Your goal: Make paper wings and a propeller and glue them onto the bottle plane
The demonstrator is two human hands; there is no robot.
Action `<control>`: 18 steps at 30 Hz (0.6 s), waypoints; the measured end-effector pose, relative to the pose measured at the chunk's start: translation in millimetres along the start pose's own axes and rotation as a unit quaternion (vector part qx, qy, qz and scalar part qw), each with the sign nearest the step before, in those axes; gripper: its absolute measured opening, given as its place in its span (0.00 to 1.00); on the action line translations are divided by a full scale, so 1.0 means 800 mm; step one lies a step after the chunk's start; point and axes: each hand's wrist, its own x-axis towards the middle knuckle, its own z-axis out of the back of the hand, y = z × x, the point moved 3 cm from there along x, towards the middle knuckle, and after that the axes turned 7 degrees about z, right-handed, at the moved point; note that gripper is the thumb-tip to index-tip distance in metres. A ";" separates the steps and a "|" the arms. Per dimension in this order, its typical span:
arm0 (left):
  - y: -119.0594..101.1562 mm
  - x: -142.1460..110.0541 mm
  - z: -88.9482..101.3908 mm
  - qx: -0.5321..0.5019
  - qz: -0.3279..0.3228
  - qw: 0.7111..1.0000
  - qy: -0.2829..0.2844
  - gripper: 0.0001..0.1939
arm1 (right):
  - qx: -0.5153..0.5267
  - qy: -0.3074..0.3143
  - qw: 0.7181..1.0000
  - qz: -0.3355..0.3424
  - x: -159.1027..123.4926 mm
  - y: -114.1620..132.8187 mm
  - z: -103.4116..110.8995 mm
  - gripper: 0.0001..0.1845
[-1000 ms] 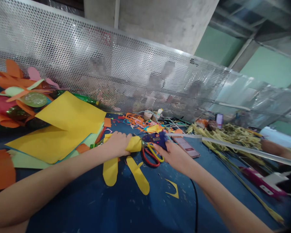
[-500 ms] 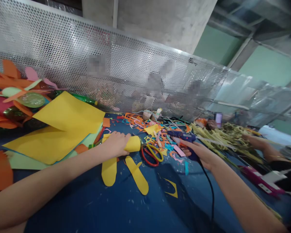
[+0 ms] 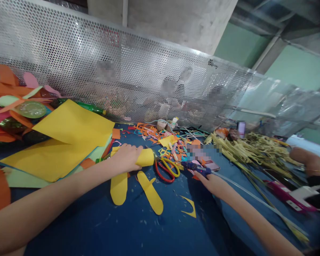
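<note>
My left hand (image 3: 126,158) is wrapped around a bottle covered in yellow paper (image 3: 146,157), which lies on its side with its clear end to the right. In my right hand (image 3: 212,183) is a blue glue gun (image 3: 194,166), low over the table, its nozzle toward the scissors and a long clear glue stick (image 3: 250,195) trailing behind. Between both hands lie scissors (image 3: 158,171) with red and yellow handles. A rounded yellow paper strip (image 3: 119,190) extends below my left hand. Right of it is another yellow strip (image 3: 150,193) with a small raised tab.
Yellow sheets (image 3: 77,124) and bottles with orange paper petals (image 3: 18,92) are at left. Colourful paper scraps (image 3: 146,131) lie before the perforated metal screen (image 3: 149,67). At right are a phone (image 3: 212,164), dried husks (image 3: 245,149), a magenta power strip (image 3: 290,199) and another person's arm (image 3: 309,160).
My right hand first swung the glue gun rightward from the bottle's end, then lowered it toward the table beside the scissors. My left hand stays on the bottle.
</note>
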 end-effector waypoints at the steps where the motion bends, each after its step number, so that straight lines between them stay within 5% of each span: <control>1: 0.000 0.000 0.000 0.000 0.000 1.000 0.000 0.29 | -0.012 0.007 1.000 0.007 -0.001 0.001 0.000 0.25; 7: -0.001 -0.001 0.004 -0.002 -0.001 1.000 -0.002 0.29 | -0.127 -0.010 0.992 -0.009 -0.012 0.025 0.017 0.34; 11: -0.002 -0.002 0.007 -0.007 0.000 1.000 -0.002 0.29 | -0.167 -0.028 0.984 0.051 -0.014 0.069 0.039 0.28; 14: -0.003 -0.002 0.007 -0.008 0.001 1.000 -0.002 0.29 | -0.021 0.007 0.976 0.216 -0.016 0.118 0.039 0.15; 18: -0.002 -0.003 0.005 -0.009 0.002 1.000 -0.003 0.30 | 0.162 0.087 0.936 0.302 -0.024 0.169 0.020 0.07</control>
